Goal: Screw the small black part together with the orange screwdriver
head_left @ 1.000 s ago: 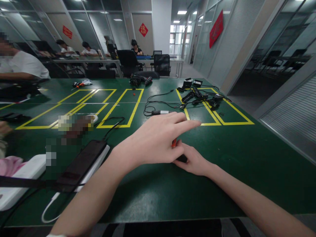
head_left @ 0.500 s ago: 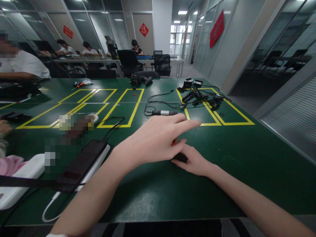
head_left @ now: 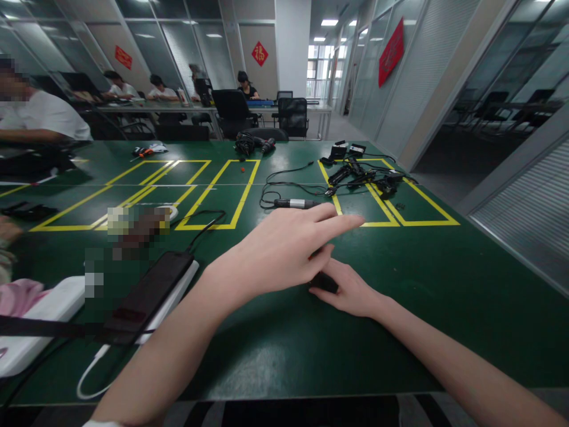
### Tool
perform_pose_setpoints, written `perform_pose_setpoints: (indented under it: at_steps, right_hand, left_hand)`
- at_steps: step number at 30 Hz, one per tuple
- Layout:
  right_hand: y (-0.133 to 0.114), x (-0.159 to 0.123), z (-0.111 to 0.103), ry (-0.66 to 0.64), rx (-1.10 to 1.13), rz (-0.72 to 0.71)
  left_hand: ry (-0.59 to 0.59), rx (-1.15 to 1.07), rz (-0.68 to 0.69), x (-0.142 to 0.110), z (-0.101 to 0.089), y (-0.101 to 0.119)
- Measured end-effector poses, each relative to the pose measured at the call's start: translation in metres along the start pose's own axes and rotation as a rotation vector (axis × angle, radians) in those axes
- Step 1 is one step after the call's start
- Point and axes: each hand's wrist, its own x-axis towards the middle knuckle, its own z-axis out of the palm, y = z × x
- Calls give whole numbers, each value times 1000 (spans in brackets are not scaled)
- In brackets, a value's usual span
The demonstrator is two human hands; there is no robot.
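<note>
My right hand (head_left: 358, 292) lies low over the green table, its fingers closed round a small black object (head_left: 326, 282). Most of that object is covered, so its kind cannot be made out. Across it from the left reaches my left hand (head_left: 280, 249), with the index finger stretched out to the right. The left thumb is bent in over the black object, and a trace of red-orange shows beside it. What the other left fingers grip is hidden behind the hand. Just beyond my left knuckles lies a corded, pen-shaped black tool (head_left: 296, 204) with a silver band.
A black phone (head_left: 153, 290) rests on a white bar at left, beside a white power strip (head_left: 48, 323) and cables. Tangled black cables and parts (head_left: 360, 175) lie at the back right. A power drill (head_left: 267, 146) stands farther back. A person (head_left: 48, 115) sits at the left.
My left thumb has bent and shifted slightly, covering more of the red-orange part. My right hand holds the black object in the same spot.
</note>
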Motion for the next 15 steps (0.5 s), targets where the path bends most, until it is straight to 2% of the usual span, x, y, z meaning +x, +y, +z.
perform_pose_setpoints:
  at_steps: [15]
  right_hand:
    - [0,1,-1,11,-4,-1]
  left_hand:
    - [-14,-22,22,0,0,0]
